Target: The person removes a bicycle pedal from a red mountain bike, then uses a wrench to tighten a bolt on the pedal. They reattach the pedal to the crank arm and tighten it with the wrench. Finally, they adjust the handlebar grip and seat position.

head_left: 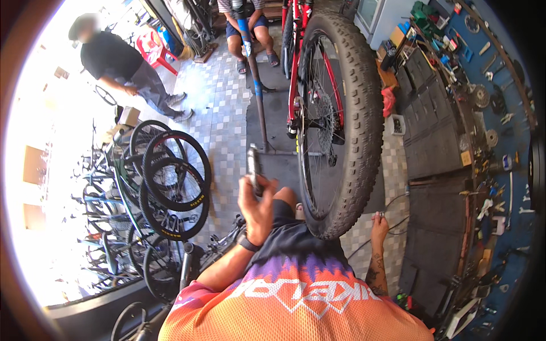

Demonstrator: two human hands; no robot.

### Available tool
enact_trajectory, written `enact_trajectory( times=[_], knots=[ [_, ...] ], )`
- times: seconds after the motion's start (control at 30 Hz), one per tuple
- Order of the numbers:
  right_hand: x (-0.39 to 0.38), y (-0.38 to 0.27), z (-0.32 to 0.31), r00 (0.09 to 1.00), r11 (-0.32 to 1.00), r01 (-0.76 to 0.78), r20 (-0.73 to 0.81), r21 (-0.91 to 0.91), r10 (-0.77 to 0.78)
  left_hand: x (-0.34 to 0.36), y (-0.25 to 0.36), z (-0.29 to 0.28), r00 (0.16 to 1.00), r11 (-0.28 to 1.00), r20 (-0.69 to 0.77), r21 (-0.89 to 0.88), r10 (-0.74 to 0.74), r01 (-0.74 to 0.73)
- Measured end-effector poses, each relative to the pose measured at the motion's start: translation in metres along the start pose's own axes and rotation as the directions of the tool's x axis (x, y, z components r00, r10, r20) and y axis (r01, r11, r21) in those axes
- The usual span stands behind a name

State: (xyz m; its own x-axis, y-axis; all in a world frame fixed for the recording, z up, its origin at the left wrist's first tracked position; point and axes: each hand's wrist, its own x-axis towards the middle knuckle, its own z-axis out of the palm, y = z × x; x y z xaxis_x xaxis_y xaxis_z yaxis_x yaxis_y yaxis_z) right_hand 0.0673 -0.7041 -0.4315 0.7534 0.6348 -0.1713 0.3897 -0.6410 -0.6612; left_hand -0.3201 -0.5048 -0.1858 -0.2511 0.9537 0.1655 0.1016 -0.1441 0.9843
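The red bicycle [294,85] stood upright, its rear wheel [325,122] between the left hand [257,213] and the right hand [379,226]. The wheel appeared stiff and fairly heavy, best held by its tire [367,108] (knobbly, likely grippy). The right fingers' grip could not be determined. The left fingers grasped a slim tool [253,162] near its lower end; it seemed light and rigid.

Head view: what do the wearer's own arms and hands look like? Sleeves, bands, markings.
Left hand and right hand: no gloves. A dark wristband sits on the left wrist. The right forearm has dark tattoo markings; no band visible there. The orange jersey has a short left sleeve in pinkish purple and orange; its right sleeve can't be made out.
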Motion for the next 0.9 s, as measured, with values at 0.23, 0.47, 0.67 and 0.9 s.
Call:
enact_trajectory(
  times=[0.23, 0.47, 0.67, 0.9],
  knots=[
    [-0.091, 0.044, 0.062, 0.965, 0.952, -0.233, -0.076, 0.198, 0.252, 0.157, -0.022, -0.025, 0.994, 0.955, 0.109, 0.297, -0.007, -0.026],
    [-0.222, 0.001, 0.114, 0.955, 0.956, -0.295, -0.022, -0.008, 0.294, 0.349, -0.081, 0.006, 0.901, 0.963, 0.364, 0.206, -0.237, 0.17],
    [-0.282, -0.161, 0.172, 0.874, 0.862, 0.132, 0.467, -0.49, 0.132, 0.478, -0.165, 0.049, 0.676, 0.79, 0.598, -0.111, -0.432, 0.603],
    [-0.103, -0.505, 0.217, 0.955, 0.912, -0.295, 0.1, 0.284, 0.278, 0.53, -0.209, 0.09, 0.44, 0.451, 0.695, -0.183, -0.568, 0.873]
  ],
)
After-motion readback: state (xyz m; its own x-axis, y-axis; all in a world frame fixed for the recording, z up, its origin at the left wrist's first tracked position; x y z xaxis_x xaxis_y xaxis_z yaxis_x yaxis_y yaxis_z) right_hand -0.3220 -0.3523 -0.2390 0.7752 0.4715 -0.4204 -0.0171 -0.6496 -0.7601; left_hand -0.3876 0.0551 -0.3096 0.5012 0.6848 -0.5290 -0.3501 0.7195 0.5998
